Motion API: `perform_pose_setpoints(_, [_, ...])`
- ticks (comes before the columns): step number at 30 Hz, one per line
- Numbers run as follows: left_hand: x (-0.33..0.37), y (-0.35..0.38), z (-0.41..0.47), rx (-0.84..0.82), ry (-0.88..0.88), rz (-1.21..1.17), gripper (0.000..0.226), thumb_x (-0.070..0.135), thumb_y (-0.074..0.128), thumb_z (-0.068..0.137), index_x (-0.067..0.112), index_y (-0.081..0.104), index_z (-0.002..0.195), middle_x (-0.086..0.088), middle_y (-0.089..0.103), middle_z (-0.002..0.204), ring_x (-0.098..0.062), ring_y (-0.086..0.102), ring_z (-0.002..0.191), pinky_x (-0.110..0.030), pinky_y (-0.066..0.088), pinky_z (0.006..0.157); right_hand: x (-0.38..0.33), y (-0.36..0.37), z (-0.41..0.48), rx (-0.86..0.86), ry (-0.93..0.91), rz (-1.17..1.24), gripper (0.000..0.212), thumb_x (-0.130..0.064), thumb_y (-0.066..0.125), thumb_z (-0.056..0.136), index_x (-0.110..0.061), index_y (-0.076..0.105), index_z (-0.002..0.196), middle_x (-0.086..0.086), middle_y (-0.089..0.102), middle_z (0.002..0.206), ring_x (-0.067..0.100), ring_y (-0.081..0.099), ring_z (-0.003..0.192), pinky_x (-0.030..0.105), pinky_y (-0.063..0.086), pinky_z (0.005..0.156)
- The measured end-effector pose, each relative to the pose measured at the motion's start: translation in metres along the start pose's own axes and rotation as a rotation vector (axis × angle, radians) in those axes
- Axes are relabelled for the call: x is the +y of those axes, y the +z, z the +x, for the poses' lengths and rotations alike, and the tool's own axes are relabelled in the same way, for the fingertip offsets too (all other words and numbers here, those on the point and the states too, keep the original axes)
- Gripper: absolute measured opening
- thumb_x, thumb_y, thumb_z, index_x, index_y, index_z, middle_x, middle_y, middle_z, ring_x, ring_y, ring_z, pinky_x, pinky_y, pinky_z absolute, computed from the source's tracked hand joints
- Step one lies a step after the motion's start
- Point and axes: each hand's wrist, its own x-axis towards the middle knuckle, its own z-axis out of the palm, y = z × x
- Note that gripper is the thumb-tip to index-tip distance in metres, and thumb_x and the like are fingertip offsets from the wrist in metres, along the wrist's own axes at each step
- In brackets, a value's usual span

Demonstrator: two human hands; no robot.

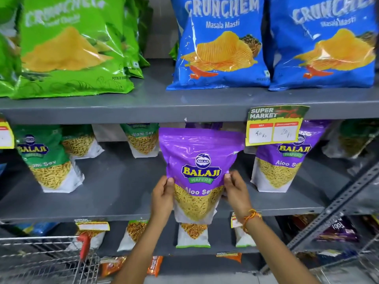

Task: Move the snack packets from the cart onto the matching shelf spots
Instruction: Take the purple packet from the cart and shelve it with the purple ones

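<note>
Purple packet (198,173) upright, label forward

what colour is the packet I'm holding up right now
Purple, with a white base, in the head view: the Aloo Sev packet.

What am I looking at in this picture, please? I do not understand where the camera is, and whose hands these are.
There is one picture, taken by a camera worn on a person's head, looking forward and down. No machine is here: the two bare hands belong to that person. The left hand and the right hand together hold a purple Aloo Sev packet by its sides, in front of the grey middle shelf. A matching purple packet already stands on that shelf to the right, and green Sev packets stand to the left. Above are big green and blue Crunchem bags. At bottom left you see part of the wire cart.
</note>
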Motion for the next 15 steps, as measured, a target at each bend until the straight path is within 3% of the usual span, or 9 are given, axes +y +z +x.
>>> perform_pose_setpoints(5, [-0.005,0.043,0.054,-0.104,-0.031,-0.015,0.024,0.015,0.041,0.096,0.023,0.052,0.076,0.006,0.055,0.075,0.009,0.047,0.063,-0.021,0.04,0.065,-0.013,-0.01,0.048,0.097,0.054,0.084,0.028,-0.028,0.038,0.097,-0.022,0.044,0.071,0.013,0.05,0.078,0.021,0.044,0.071,0.042,0.039,0.067])
perform_pose_setpoints(7, [-0.01,0.058,0.069,-0.118,-0.021,0.015,0.023,0.016,0.041,0.096,0.021,0.051,0.075,0.008,0.053,0.073,0.006,0.048,0.065,-0.027,0.039,0.066,-0.014,-0.016,0.065,0.123,0.036,0.136,0.018,-0.026,0.037,0.098,-0.021,0.051,0.087,0.011,0.058,0.086,0.021,0.053,0.076,0.038,0.044,0.07])
perform_pose_setpoints(9, [-0.015,0.072,0.08,-0.13,-0.032,0.016,0.019,0.017,0.04,0.096,0.015,0.052,0.08,0.004,0.055,0.076,-0.003,0.048,0.07,-0.032,0.039,0.069,-0.01,-0.019,0.081,0.172,0.062,0.162,0.024,-0.024,0.038,0.098,-0.013,0.05,0.114,0.012,0.06,0.098,0.025,0.055,0.085,0.039,0.045,0.072])
perform_pose_setpoints(12, [-0.025,0.084,0.089,-0.131,-0.046,-0.025,0.019,0.019,0.04,0.096,0.019,0.053,0.082,-0.001,0.058,0.081,-0.011,0.05,0.074,-0.034,0.04,0.072,-0.004,-0.022,0.095,0.246,0.078,0.149,0.021,-0.017,0.04,0.097,-0.008,0.052,0.112,0.019,0.058,0.082,0.031,0.051,0.076,0.048,0.04,0.072])
perform_pose_setpoints(13, [-0.027,0.086,0.091,-0.133,-0.05,-0.041,0.021,0.021,0.04,0.096,0.024,0.053,0.08,0.001,0.059,0.081,-0.011,0.052,0.074,-0.034,0.042,0.071,-0.003,-0.023,0.098,0.256,0.082,0.133,0.022,-0.015,0.041,0.096,-0.006,0.053,0.112,0.021,0.061,0.085,0.034,0.054,0.079,0.05,0.042,0.075])
perform_pose_setpoints(15, [-0.029,0.088,0.091,-0.149,-0.074,-0.07,0.022,0.024,0.04,0.096,0.032,0.055,0.081,0.004,0.061,0.083,-0.01,0.056,0.078,-0.035,0.045,0.075,-0.001,-0.024,0.102,0.265,0.094,0.107,0.029,-0.013,0.043,0.096,0.002,0.051,0.119,0.028,0.063,0.112,0.041,0.058,0.103,0.056,0.047,0.09])
